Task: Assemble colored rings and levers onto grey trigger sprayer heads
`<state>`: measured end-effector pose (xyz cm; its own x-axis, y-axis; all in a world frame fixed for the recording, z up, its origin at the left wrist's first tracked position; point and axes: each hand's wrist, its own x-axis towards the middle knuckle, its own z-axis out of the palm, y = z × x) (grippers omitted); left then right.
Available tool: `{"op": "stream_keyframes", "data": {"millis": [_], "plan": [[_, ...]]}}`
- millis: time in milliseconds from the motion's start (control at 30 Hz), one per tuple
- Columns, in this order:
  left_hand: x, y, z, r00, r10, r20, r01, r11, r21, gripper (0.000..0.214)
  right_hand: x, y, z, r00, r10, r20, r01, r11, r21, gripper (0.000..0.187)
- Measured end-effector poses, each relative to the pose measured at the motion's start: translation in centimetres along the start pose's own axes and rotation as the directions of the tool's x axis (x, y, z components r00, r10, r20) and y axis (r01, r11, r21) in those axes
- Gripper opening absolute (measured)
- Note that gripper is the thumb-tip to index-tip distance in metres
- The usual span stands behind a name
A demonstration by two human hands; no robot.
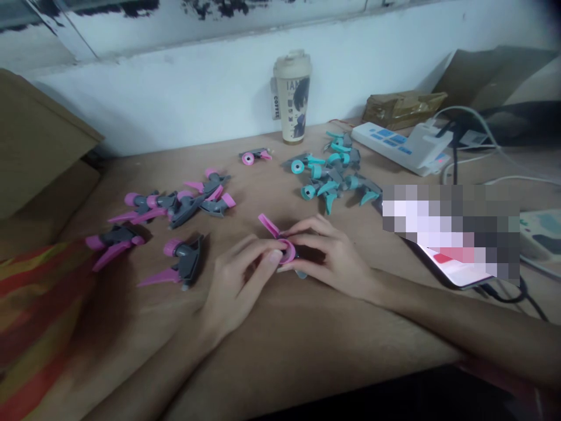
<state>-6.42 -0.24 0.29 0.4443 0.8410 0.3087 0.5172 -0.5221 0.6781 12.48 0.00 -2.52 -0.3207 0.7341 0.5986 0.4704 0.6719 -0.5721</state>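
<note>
Both my hands meet at the middle of the wooden table (280, 345) around one pink-and-grey spray trigger head (284, 248). My left hand (239, 286) pinches its round pink collar with thumb and fingers. My right hand (326, 254) is curled over its grey body, and the pink trigger lever sticks up to the left. A group of pink-and-grey trigger heads (175, 204) lies to the left. A pile of teal-and-grey trigger heads (335, 172) lies behind my right hand. One lone pink trigger head (254, 156) lies further back.
A beige coffee tumbler (293, 96) stands by the white wall. A white power strip (403, 146) with cables lies at back right beside a brown packet (401, 108). A phone (460, 263) lies at right. A cardboard box (35, 140) stands at left.
</note>
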Motion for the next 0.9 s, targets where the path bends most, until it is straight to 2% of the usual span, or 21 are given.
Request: {"op": "stream_keyframes", "data": {"millis": [167,367,500,633,767,900], "plan": [[-0.1,-0.3,0.6,0.999,0.004,0.05,-0.006,0.999,0.047,0.027,0.2,0.3,0.0,0.999,0.048,-0.018,-0.049,0.997,-0.058,0.021],[-0.4,-1.1,0.3,0.99,0.129,-0.064,-0.12,0.985,0.123,0.027,0.4,1.5,-0.8,0.999,0.038,-0.035,-0.046,0.96,-0.278,0.026],[-0.5,-1.0,0.4,0.991,0.074,-0.11,-0.06,0.99,0.125,0.022,1.5,2.6,-2.7,0.994,-0.002,-0.108,-0.052,0.866,-0.498,0.029],[-0.5,-0.9,0.7,0.998,0.002,-0.064,0.006,0.993,0.121,0.022,3.0,4.2,-4.4,0.987,-0.007,-0.158,-0.101,0.738,-0.667,0.031],[-0.4,-1.2,0.8,1.0,-0.02,-0.021,0.022,0.994,0.106,0.025,4.1,6.4,-5.0,0.994,0.105,-0.035,-0.095,0.652,-0.752,0.035],[-0.4,-1.6,0.9,1.0,-0.007,-0.009,0.008,0.996,0.092,0.026,5.1,8.6,-5.3,0.989,0.121,0.082,-0.026,0.698,-0.716,0.029]]}}
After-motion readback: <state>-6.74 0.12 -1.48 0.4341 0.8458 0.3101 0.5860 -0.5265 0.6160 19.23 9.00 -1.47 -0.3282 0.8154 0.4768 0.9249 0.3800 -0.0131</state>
